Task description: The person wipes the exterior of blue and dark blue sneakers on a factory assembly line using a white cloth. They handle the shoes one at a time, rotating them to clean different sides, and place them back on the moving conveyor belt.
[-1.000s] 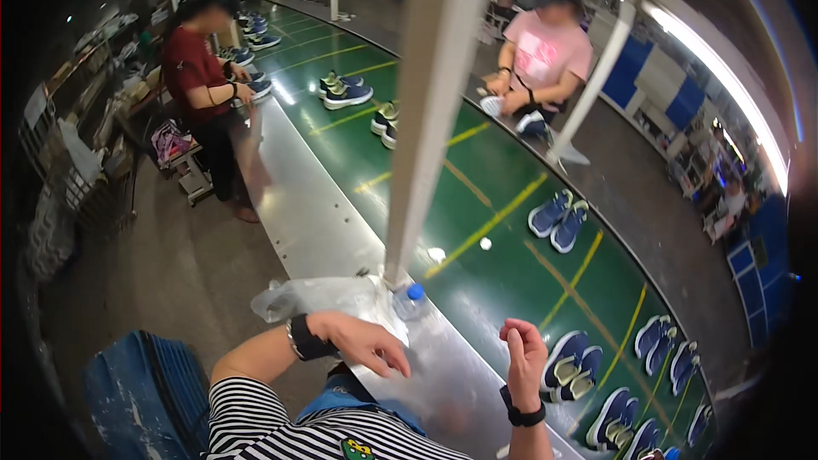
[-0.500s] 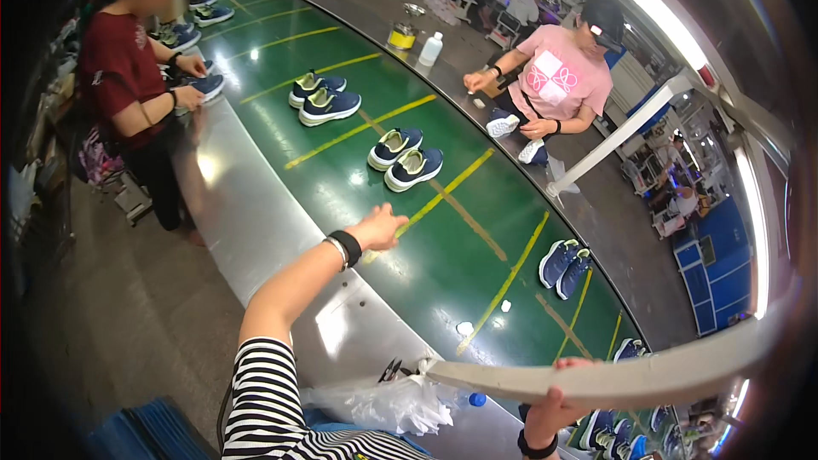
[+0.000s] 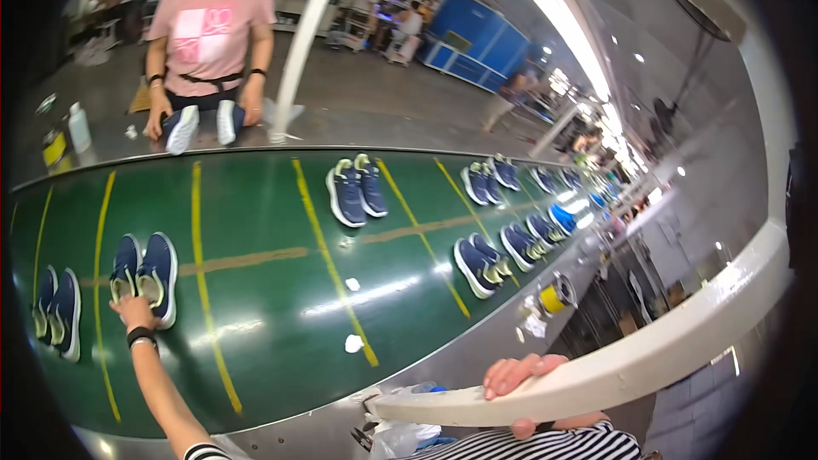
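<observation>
My left hand [image 3: 136, 311] reaches over the green conveyor belt, its fingers closed on the heel end of a navy sneaker [image 3: 125, 266] with a pale lining. Beside that shoe stands its mate [image 3: 158, 277], with a white sole. Another pair of navy sneakers [image 3: 61, 315] is on the belt just to the left. At the lower right, my right hand [image 3: 521, 375] grips a white curved bar [image 3: 630, 385], fingers over the top and thumb beneath.
Across the belt [image 3: 256, 307], a person in a pink shirt [image 3: 217, 38] handles two shoes. More sneaker pairs [image 3: 356, 190] line the belt toward the right. A yellow can [image 3: 558, 296] stands on the near ledge; a white bottle [image 3: 79, 128] is on the far side.
My view has swung to the right. My left hand, empty before, now has hold of a navy sneaker. My right hand stays on the white bar.
</observation>
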